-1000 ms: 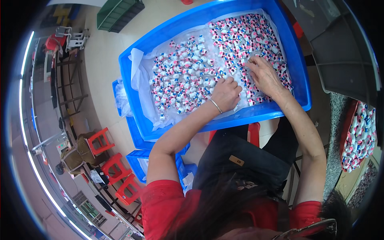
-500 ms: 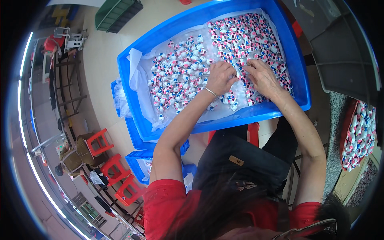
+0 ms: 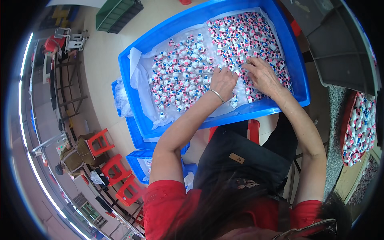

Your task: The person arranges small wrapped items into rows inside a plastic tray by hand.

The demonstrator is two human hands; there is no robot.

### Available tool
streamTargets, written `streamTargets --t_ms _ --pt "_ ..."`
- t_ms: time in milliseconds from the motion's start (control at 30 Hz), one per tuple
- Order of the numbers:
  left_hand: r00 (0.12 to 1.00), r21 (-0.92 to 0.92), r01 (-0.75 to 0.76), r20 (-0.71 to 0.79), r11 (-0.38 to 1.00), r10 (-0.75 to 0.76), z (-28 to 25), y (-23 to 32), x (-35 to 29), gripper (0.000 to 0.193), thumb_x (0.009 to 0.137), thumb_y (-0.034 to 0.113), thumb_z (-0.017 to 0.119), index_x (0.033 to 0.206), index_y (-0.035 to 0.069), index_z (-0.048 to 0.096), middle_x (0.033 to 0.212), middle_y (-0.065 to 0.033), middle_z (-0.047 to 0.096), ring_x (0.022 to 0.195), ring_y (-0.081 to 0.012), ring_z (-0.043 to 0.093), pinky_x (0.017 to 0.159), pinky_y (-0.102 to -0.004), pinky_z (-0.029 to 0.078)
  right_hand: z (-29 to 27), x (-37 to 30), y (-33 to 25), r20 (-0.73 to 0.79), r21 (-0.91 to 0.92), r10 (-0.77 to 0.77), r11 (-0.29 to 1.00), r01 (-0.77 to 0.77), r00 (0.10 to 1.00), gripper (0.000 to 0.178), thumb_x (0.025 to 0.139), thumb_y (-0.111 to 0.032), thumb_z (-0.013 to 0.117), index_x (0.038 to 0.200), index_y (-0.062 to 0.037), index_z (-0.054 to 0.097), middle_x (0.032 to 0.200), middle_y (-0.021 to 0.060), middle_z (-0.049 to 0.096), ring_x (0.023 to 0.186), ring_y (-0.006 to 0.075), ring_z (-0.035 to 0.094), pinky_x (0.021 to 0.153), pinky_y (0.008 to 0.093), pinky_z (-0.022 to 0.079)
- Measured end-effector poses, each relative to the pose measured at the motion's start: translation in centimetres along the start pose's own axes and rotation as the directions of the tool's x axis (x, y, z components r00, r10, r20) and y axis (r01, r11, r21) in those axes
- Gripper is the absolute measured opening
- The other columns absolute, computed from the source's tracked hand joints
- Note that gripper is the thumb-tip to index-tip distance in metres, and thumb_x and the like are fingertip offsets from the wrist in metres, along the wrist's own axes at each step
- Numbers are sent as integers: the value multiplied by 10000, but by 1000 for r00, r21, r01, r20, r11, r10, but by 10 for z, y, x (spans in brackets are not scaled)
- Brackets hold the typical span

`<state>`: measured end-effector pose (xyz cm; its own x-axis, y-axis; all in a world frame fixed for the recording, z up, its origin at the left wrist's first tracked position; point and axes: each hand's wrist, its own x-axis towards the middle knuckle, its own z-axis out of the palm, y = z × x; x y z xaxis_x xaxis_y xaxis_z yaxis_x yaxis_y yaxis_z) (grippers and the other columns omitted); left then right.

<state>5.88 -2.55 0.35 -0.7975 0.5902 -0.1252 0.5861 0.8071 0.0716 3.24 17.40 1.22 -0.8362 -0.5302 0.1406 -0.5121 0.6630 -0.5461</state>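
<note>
In a big blue tub (image 3: pixel 168 29) lie many small white figurines (image 3: pixel 182 66) with pink and blue parts, on a thin white liner (image 3: pixel 138 76). Those on the right half sit packed in tight rows (image 3: pixel 244 34); those on the left are looser. My left hand (image 3: pixel 224 83), with a bracelet at the wrist, bends its fingers over the strip between the two groups, closed at a figurine by the fingertips. Facing it, my right hand (image 3: pixel 262 78) curls at the edge of the packed rows, its fingertips pinched on a figurine that is mostly hidden.
A grey bin (image 3: pixel 340 52) stands close on the right, above a red-rimmed container of similar figurines (image 3: pixel 360 132). More blue tubs (image 3: pixel 138 136) lie below the big one. A green crate (image 3: pixel 118 16), red stools (image 3: pixel 114 168) and a seated person (image 3: pixel 74 160) are farther left.
My left hand has turned, its fingers now pointing farther away and its wrist shifted slightly right. My right hand has barely moved, staying at the packed rows.
</note>
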Motion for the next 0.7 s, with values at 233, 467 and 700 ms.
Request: streamTargets --t_ms 233,467,700 --pt "990 -721 141 92 679 -108 -2 -5 -6 155 922 81 542 1067 50 588 895 -180 650 781 -314 674 727 -408 522 -1 -4 6 77 34 17 999 -19 997 312 779 16 665 1088 -29 662 1145 142 583 1089 318 559 938 413 460" --pt "995 -740 59 -15 670 -103 27 -2 -7 148 902 42 568 1026 74 644 970 -147 554 850 -303 639 739 -389 518 4 -6 12 44 59 8 998 -11 999 308 762 19 682 1067 -13 663 1105 126 589 1050 307 575 897 406 475" --pt "977 -617 80 -107 783 -185 15 0 -1 136 842 80 639 975 75 611 962 -149 548 868 -351 614 719 -430 523 2 -7 9 80 88 0 996 -7 997 296 768 24 670 1061 -24 662 1101 143 589 1050 322 580 907 414 482"
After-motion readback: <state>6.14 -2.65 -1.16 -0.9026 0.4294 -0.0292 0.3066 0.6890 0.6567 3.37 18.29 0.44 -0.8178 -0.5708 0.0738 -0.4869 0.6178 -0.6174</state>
